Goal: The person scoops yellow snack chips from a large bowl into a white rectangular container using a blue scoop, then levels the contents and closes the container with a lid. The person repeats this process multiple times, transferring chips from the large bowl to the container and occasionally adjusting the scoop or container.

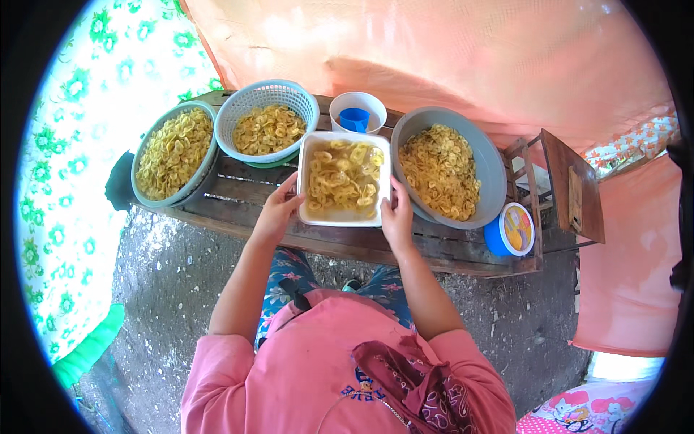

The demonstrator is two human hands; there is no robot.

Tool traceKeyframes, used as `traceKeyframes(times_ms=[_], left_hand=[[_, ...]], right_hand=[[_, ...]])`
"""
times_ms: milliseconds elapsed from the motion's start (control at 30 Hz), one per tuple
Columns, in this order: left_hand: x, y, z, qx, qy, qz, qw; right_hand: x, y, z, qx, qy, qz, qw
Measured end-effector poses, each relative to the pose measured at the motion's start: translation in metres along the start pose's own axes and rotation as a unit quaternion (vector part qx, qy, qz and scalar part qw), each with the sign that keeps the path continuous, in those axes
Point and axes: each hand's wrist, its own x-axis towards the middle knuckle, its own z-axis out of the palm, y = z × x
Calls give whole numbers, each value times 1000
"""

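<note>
White tub [346, 137] between hands [275, 213], apparently level.

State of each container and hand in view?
White tray: holding slices in liquid
Left hand: gripping tray's left side
Right hand: gripping tray's right side
Left basin: filled with slices
Blue basket: partly filled
White tub: open, blue cup inside
Gray basin: partly filled
Blue tub: lidded

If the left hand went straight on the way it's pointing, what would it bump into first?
The white tub of yellow slices: the left hand touches its left side, so there's no gap. Beyond that, depth is hard to judge.
</note>
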Motion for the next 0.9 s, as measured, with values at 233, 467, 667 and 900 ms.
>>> traceKeyframes(times_ms=[233,467,667,900], left_hand=[[4,-9,-6,19,17,40,999],[8,-15,-8,8,8,42,999],[6,-13,-7,0,11,12,1000],[9,-11,-6,6,15,5,1000]], right_hand=[[1,3,-1,38,-4,-60,997],[3,8,4,19,46,-47,998],[0,5,3,6,88,-153,984],[7,0,4,-6,86,-114,990]])
